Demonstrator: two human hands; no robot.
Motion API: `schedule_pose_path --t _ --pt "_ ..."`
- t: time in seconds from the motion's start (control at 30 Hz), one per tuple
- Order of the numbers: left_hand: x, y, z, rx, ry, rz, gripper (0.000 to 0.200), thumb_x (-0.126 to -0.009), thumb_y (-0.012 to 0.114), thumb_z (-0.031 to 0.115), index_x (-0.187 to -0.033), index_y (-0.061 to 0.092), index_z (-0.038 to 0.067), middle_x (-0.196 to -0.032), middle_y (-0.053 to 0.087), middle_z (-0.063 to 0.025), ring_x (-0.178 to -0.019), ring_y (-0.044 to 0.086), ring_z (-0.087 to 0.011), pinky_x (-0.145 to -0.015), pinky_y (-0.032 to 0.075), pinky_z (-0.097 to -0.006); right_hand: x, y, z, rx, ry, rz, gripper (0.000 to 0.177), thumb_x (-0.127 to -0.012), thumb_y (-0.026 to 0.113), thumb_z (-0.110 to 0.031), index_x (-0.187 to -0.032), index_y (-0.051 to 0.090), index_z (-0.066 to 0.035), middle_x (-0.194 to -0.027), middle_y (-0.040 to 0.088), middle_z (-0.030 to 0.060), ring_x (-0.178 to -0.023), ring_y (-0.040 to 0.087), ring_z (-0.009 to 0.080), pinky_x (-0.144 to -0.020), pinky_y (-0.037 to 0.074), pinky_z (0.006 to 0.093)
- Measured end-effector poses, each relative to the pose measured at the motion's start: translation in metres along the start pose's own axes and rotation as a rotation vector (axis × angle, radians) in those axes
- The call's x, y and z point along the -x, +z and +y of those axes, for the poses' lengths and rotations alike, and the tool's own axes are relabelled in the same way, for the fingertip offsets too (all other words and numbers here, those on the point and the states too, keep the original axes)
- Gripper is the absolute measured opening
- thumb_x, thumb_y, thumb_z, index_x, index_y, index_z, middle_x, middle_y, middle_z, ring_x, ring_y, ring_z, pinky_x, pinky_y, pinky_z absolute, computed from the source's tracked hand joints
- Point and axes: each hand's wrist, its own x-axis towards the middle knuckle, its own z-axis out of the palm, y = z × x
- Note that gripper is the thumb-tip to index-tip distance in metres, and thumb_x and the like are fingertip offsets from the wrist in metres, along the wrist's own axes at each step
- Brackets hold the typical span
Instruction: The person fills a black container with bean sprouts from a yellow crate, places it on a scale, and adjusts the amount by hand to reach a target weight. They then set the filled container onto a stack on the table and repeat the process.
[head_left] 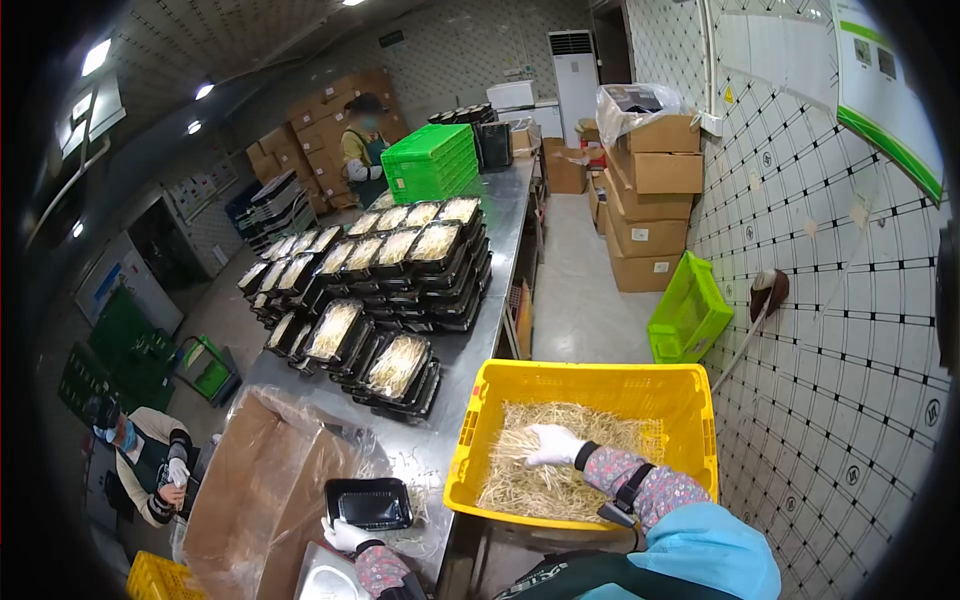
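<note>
My left hand (345, 535), in a white glove, grips the near left edge of a shiny black plastic tray (368, 503) with nothing in it. A metal-topped device (330, 574), perhaps a scale, lies just below that hand. My right hand (554, 445), also gloved, is inside a yellow plastic crate (590, 374), its fingers closed around a bunch of thin pale sprouts (515, 441). More loose sprouts (545, 492) cover the crate's bottom; their exact kind is hard to tell.
Black trays filled with sprouts (397, 365) stand in stacks on the metal table (480, 345). An open cardboard box (265, 480) with a plastic liner is at left. Green crates (430, 165) stand farther back. Two people (365, 150) work across the table. Cartons (650, 210) line the right wall.
</note>
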Motion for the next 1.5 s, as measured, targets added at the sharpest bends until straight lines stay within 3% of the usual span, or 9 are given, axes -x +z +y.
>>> schedule_pose_path --t 0.3,0.43,0.63,0.73,0.83,0.97,1.1,1.4,1.5 --pt "0.076 -0.025 0.153 -0.681 1.159 -0.424 0.053 -0.094 0.054 0.013 -0.144 0.04 0.002 -0.157 0.024 -0.0213 -0.143 0.026 -0.0402 -0.117 0.023 -0.05 -0.05 0.118 -0.241 0.519 -0.564 0.091 0.037 -0.059 0.077 -0.026 -0.086 0.065 -0.004 -0.079 0.068 0.019 -0.077 0.068 0.0379 -0.066 0.055 0.0466" --pt "0.046 -0.079 0.153 -0.848 0.918 -0.763 0.047 -0.095 0.05 0.018 -0.139 0.047 0.0 -0.15 0.037 -0.0254 -0.141 0.031 -0.04 -0.113 0.027 -0.0509 -0.044 0.188 -0.343 0.323 -0.698 -0.042 0.034 -0.063 0.075 -0.024 -0.089 0.065 -0.003 -0.079 0.067 0.0185 -0.078 0.068 0.0377 -0.067 0.055 0.0466" --pt "-0.044 -0.209 0.064 -0.153 0.184 -0.511 0.053 -0.105 0.04 0.029 -0.144 0.039 -0.006 -0.145 0.044 -0.0222 -0.13 0.045 -0.0306 -0.111 0.033 -0.0391 -0.03 0.296 -0.4 0.298 -1.03 -0.085 0.05 -0.056 0.078 -0.023 -0.099 0.063 -0.004 -0.091 0.067 0.0151 -0.09 0.066 0.0344 -0.076 0.055 0.0438" --pt "-0.054 -0.244 0.088 -0.311 0.151 -0.572 0.058 -0.103 0.046 0.028 -0.148 0.03 -0.005 -0.15 0.037 -0.02 -0.133 0.041 -0.0295 -0.113 0.031 -0.0386 -0.036 0.351 -0.398 0.339 -1.148 -0.154 0.051 -0.057 0.08 -0.026 -0.101 0.063 -0.006 -0.094 0.065 0.0127 -0.093 0.064 0.0304 -0.079 0.053 0.041" --pt "-0.043 -0.249 0.126 -0.679 0.561 -0.393 0.064 -0.1 0.051 0.017 -0.152 0.02 -0.004 -0.156 0.03 -0.0202 -0.141 0.033 -0.0291 -0.116 0.025 -0.0407 -0.038 0.378 -0.386 0.428 -1.195 -0.309 0.056 -0.059 0.078 -0.025 -0.108 0.063 -0.004 -0.095 0.063 0.0137 -0.093 0.063 0.0325 -0.08 0.051 0.0416" --pt "-0.067 -0.246 0.129 -1.259 0.698 -0.803 0.06 -0.097 0.047 0.02 -0.15 0.029 -0.001 -0.151 0.036 -0.0229 -0.14 0.035 -0.0376 -0.116 0.027 -0.0443 -0.035 0.397 -0.383 0.444 -1.164 -0.325 0.066 -0.057 0.084 -0.036 -0.109 0.062 -0.003 -0.097 0.065 0.0148 -0.095 0.062 0.0332 -0.08 0.051 0.0428" --pt "-0.059 -0.239 0.124 -1.137 0.661 -0.7 0.055 -0.097 0.044 0.024 -0.145 0.038 -0.003 -0.15 0.039 -0.0222 -0.137 0.038 -0.0391 -0.114 0.029 -0.0449 -0.058 0.376 -0.39 0.163 -1.081 -0.684 0.076 -0.054 0.088 -0.042 -0.115 0.062 -0.004 -0.106 0.067 0.0199 -0.105 0.063 0.0376 -0.09 0.051 0.0439" --pt "-0.053 -0.23 0.119 -1.107 0.693 -0.696 0.047 -0.094 0.047 0.011 -0.14 0.046 -0.002 -0.15 0.039 -0.023 -0.137 0.039 -0.0386 -0.114 0.03 -0.0451 -0.07 0.352 -0.372 0.352 -1.139 -0.633 0.06 -0.075 0.074 -0.038 -0.119 0.058 -0.001 -0.108 0.062 0.0201 -0.096 0.062 0.039 -0.084 0.051 0.046" --pt "-0.059 -0.227 0.128 -0.939 0.555 -0.741 0.051 -0.096 0.047 0.009 -0.144 0.038 -0.005 -0.148 0.039 -0.0253 -0.14 0.035 -0.0367 -0.117 0.026 -0.0409 -0.082 0.316 -0.379 0.075 -1.191 -0.713 0.065 -0.076 0.074 -0.032 -0.13 0.054 -0.005 -0.125 0.06 0.0202 -0.116 0.056 0.0384 -0.101 0.045 0.0433"
